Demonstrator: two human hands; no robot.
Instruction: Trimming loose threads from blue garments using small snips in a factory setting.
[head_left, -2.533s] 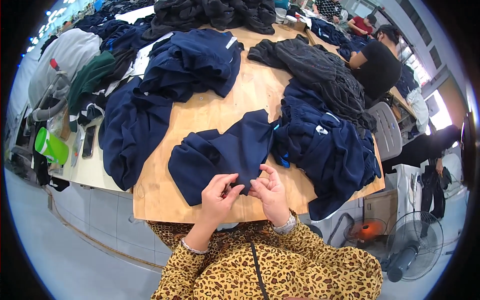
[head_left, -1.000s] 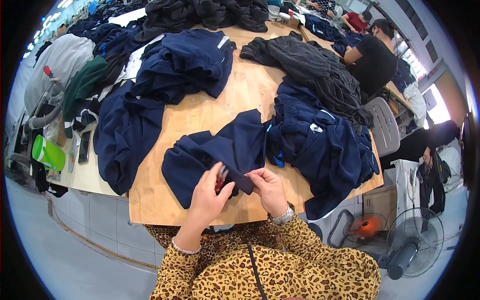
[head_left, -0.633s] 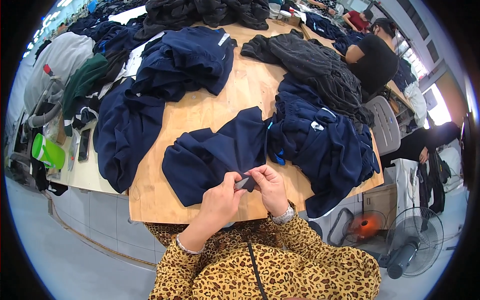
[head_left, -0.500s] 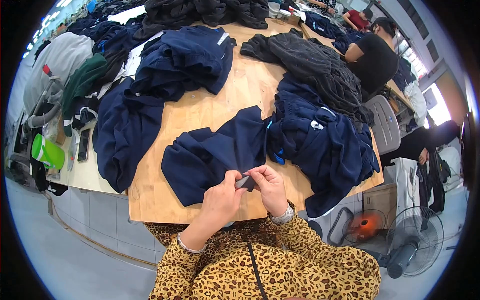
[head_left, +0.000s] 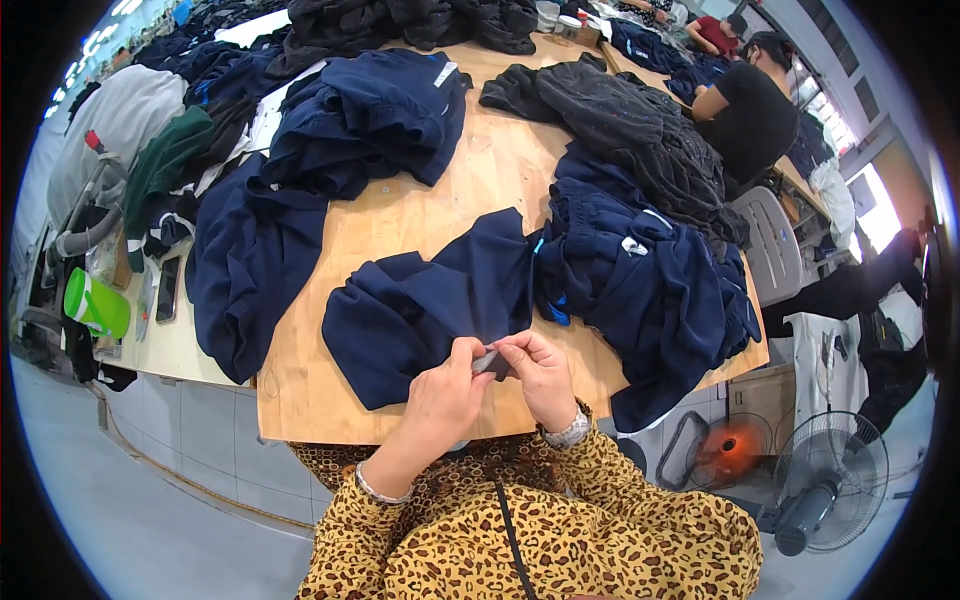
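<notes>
A dark navy garment (head_left: 425, 305) lies loosely folded at the table's near edge. Its near edge comes up into both hands. My left hand (head_left: 447, 392) is closed, its thumb and forefinger pinching the cloth. Close beside it, my right hand (head_left: 541, 384) pinches the same edge, fingertips almost touching the left ones. Between the fingers shows a small grey piece (head_left: 485, 361); whether it is part of the cloth or a separate thing I cannot tell. Right of the garment, a heap of navy clothes (head_left: 640, 275) with a gathered waistband lies against it.
Navy clothes (head_left: 365, 120) are piled at the far left of the wooden table (head_left: 400, 220), black speckled clothes (head_left: 625, 130) at the far right. A phone (head_left: 168, 290) and a green-white container (head_left: 96, 303) sit on the left. Fans (head_left: 830, 480) stand lower right; a co-worker (head_left: 750, 115) sits beyond.
My hands keep nearly the same place and pinch, with only slight finger movement. At the right edge, the dark-clothed person's hand and leg have shifted; the hand no longer shows.
</notes>
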